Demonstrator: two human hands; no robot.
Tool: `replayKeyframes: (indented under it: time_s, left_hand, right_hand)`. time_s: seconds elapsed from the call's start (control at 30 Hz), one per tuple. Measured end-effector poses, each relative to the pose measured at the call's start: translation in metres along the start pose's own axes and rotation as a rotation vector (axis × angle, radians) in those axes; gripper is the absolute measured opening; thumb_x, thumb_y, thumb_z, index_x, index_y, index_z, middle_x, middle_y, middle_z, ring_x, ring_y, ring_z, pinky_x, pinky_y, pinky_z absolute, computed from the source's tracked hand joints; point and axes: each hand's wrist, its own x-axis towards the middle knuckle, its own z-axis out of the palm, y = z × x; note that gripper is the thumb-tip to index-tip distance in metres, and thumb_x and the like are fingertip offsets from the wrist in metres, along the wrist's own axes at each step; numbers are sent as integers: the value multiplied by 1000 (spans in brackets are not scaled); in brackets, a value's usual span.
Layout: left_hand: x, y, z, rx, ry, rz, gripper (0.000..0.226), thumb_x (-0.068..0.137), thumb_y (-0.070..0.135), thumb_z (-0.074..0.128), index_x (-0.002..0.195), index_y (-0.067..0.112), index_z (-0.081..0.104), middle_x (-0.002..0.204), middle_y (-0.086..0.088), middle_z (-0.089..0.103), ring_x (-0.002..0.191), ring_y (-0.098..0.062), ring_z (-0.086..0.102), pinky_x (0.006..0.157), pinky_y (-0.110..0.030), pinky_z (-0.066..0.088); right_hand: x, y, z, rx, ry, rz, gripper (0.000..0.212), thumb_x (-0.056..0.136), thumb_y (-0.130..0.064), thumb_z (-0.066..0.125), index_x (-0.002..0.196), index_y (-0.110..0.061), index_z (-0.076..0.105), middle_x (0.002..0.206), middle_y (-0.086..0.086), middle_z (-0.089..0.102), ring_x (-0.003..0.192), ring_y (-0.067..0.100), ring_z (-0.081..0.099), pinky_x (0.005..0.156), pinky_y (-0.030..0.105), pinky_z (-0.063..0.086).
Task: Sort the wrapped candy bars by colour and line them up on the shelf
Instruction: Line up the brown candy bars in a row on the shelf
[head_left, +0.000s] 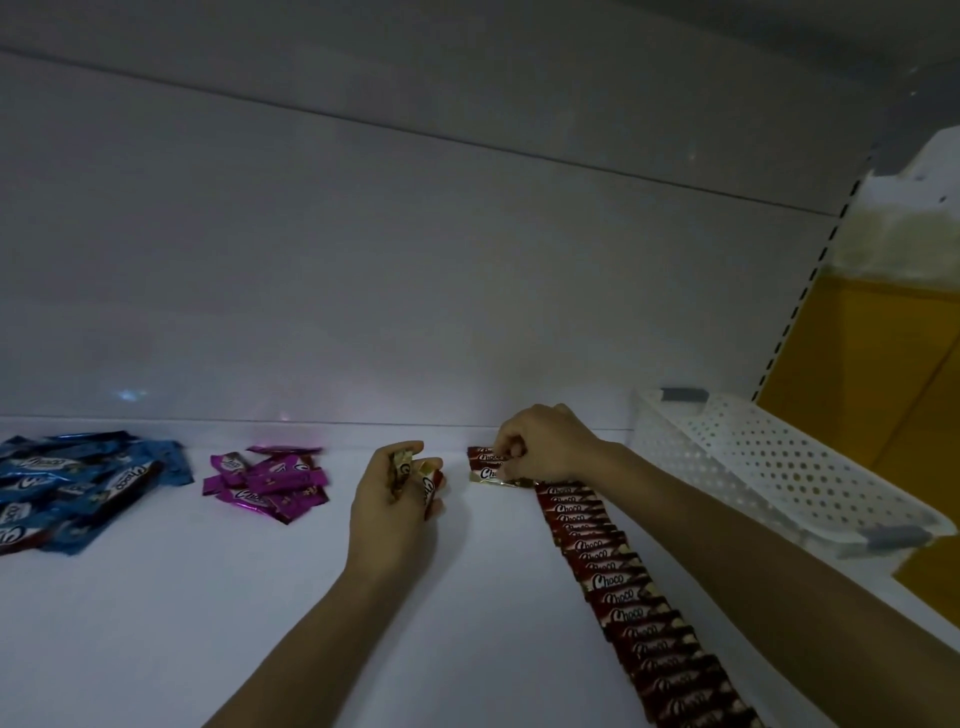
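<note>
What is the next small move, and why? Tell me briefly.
Probably ease the red bar pinched by the right hand flat and square against the far end of the red row, then let go. It seems to lie slightly askew there, and the left hand holds more red bars waiting.

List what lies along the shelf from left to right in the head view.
Blue bar pile → purple bar pile → left hand gripping spare red bars → right hand pinching the far red bar → white perforated basket.
</note>
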Motion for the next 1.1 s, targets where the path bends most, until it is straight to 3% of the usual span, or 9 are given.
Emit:
replayKeyframes:
  time_s: [0.47,0.73,0.9,1.0,1.1]
  left_hand:
    - [0,0,1,7,-10,-7,30,97,-1,47,101,27,57,97,-1,69,89,-12,66,67,-20,54]
    - [0,-1,0,17,-12,-5,29,97,-1,48,102,26,58,93,4,69,85,-8,67,62,-17,54]
    - [1,-1,-1,18,12,-24,23,96,6,52,109,24,56,96,1,67,89,-13,65,72,-23,53]
    - [0,-2,-3,107,-1,-22,30,95,5,53,113,29,51,103,8,63,96,-16,63,83,-33,52]
    - [-1,0,-2,77,-12,-32,34,93,0,55,116,25,51,99,5,67,91,-16,66,69,-25,52]
  right_hand:
    - [-5,3,10,-226,86,-85,27,85,-37,64,107,-24,70,100,-2,61,102,18,49,84,31,26]
    - [-8,4,10,-211,57,-72,27,86,-37,63,110,-25,70,98,-3,60,101,18,48,84,32,25]
    - [-11,2,11,-152,68,-55,24,86,-34,63,108,-26,70,98,-3,62,101,18,49,85,31,26]
    - [-12,3,12,-136,67,-45,25,87,-33,63,109,-25,70,103,-1,64,103,19,49,85,31,26]
    - [-14,1,11,-160,64,-42,28,87,-35,62,112,-23,69,104,0,63,103,19,49,90,33,30]
